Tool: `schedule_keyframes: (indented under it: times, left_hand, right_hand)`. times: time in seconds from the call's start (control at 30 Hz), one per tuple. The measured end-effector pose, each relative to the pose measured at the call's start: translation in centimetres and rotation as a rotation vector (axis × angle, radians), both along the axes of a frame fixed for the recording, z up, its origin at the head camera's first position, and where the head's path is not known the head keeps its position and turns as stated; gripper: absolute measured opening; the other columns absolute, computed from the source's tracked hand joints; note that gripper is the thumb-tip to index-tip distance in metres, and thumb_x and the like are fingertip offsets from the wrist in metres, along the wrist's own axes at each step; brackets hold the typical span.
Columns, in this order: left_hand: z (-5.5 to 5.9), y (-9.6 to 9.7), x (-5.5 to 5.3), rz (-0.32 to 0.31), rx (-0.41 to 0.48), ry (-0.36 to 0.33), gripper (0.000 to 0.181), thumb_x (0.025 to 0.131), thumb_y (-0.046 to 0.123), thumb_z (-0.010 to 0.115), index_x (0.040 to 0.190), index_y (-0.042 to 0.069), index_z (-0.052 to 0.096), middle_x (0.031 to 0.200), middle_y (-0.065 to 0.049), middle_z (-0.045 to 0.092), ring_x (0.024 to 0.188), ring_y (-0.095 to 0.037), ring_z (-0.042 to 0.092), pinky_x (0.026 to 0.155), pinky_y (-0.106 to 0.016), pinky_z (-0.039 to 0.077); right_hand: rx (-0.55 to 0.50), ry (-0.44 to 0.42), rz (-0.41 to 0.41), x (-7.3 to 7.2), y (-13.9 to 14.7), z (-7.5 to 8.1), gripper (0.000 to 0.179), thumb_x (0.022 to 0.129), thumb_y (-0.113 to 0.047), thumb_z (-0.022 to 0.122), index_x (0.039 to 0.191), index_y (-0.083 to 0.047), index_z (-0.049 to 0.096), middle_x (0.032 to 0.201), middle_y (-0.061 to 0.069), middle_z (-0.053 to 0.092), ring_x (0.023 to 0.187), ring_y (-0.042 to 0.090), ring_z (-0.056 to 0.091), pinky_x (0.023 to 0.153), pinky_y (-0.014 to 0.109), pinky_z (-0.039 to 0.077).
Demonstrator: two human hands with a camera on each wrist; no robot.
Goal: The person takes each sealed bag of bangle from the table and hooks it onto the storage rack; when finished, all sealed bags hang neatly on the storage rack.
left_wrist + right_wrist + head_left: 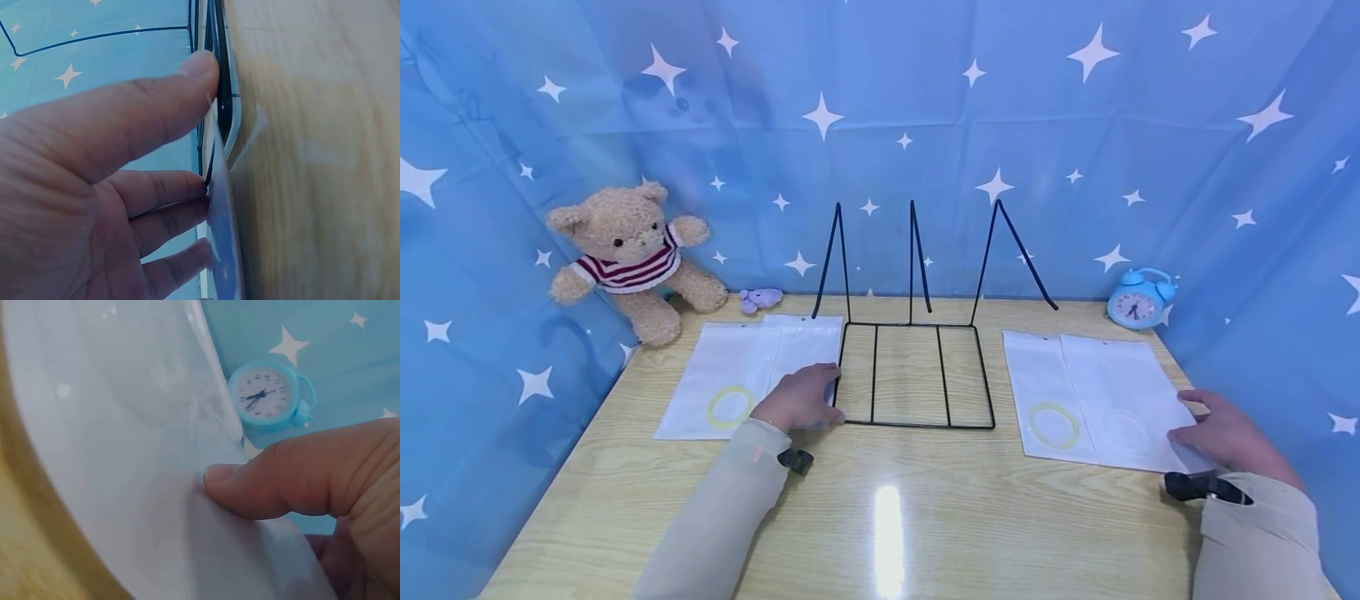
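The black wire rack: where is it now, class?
In the head view, the wire rack stands centrally on the table, between the left white bags and right white bags, the left hand at its left side.

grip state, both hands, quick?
Left hand: open, fingertips at the left side of the black wire rack.
Right hand: closed, pinching the right edge of the rightmost white bag.
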State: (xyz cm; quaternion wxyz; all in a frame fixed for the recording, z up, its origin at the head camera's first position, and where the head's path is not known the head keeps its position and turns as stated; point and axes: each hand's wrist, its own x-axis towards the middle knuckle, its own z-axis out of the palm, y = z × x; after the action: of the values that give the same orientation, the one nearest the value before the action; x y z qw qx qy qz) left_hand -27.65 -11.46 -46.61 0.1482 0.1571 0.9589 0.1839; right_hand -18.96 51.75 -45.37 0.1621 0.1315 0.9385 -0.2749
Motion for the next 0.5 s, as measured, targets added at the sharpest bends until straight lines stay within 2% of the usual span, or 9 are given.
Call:
schedule_keyframes:
  times: [0.17,0.5]
  left_hand:
    - [-0.03,0.0,-0.01,0.0,0.0,0.002,0.087,0.088,0.037,0.087,0.16,0.007,0.046,0.168,-0.009,0.041,0.155,-0.034,0.038,0.123,-0.062,0.033]
    - [0.06,-0.02,0.0,0.0,-0.007,0.002,0.087,0.089,0.037,0.086,0.16,0.008,0.046,0.168,-0.008,0.041,0.155,-0.034,0.038,0.124,-0.061,0.032]
  right_hand:
    - [-0.037,0.028,0.009,0.47,-0.47,0.49,0.083,0.101,-0.03,0.068,0.159,0.011,0.025,0.147,0.051,0.023,0.127,0.067,0.033,0.096,0.073,0.04]
    - [-0.037,0.062,0.014,0.2,-0.11,0.34,0.074,0.102,-0.024,0.065,0.159,0.008,0.03,0.152,0.051,0.019,0.131,0.069,0.028,0.098,0.077,0.034]
